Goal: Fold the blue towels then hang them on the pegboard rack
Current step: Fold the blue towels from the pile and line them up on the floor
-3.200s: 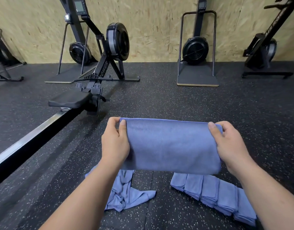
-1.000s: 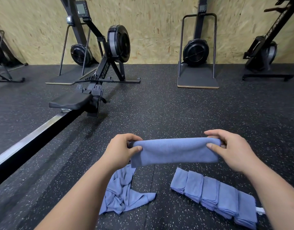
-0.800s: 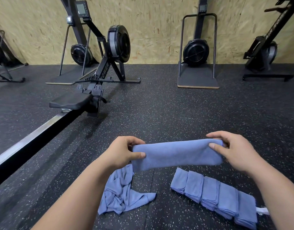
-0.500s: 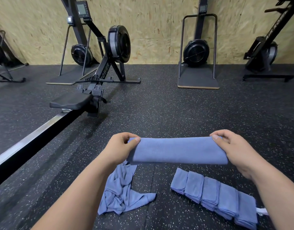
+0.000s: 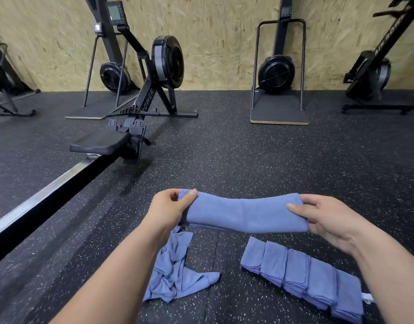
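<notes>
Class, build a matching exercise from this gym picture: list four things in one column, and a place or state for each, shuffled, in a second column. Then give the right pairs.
Things
1. towel held in both hands
2. crumpled towels
3. folded towels
4. rowing machine seat

States or places
A. loose heap on the floor
B. overlapping row on the floor
C. on the rail, far left
D. stretched above the floor, folded into a long strip

Pairs: 1-D, 2-A, 3-B, 4-C
</notes>
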